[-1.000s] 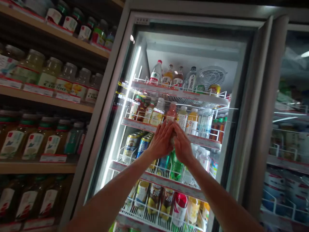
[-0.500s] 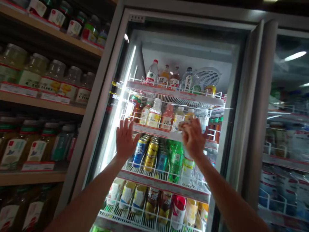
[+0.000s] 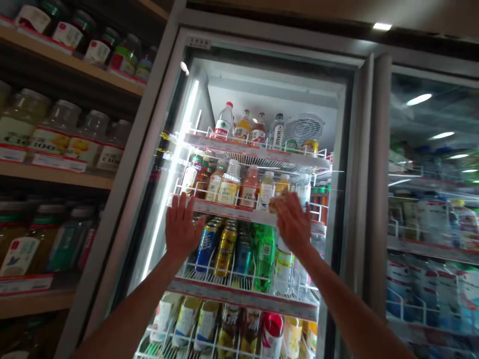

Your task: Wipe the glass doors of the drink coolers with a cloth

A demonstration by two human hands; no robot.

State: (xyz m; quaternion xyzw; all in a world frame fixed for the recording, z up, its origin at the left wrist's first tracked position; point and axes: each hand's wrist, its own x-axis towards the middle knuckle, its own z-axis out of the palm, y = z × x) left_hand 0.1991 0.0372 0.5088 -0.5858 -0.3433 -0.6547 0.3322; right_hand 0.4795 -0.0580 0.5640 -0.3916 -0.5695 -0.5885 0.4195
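Observation:
A closed glass door (image 3: 258, 75) of a drinks fridge stands before me. My left hand (image 3: 182, 227) lies flat against the glass, fingers stretched up, with nothing in it. To its right my right hand (image 3: 294, 222) presses a crumpled brownish cloth (image 3: 277, 202) to the glass; the hand is slightly blurred and covers much of the cloth. Behind the glass are shelves with juice bottles (image 3: 229, 187), a gold can (image 3: 225, 252), blue cans (image 3: 206, 244) and a green bottle (image 3: 265, 254).
On the left, wooden shelves (image 3: 75, 172) carry several juice bottles with price tags. A metal door frame (image 3: 361, 189) runs down the right side, and a second glass-fronted fridge (image 3: 430, 164) with more bottles adjoins it.
My view has shifted to the right, so both hands and the fridge sit further left. My right hand has flattened somewhat over the cloth; my left hand stays on the glass.

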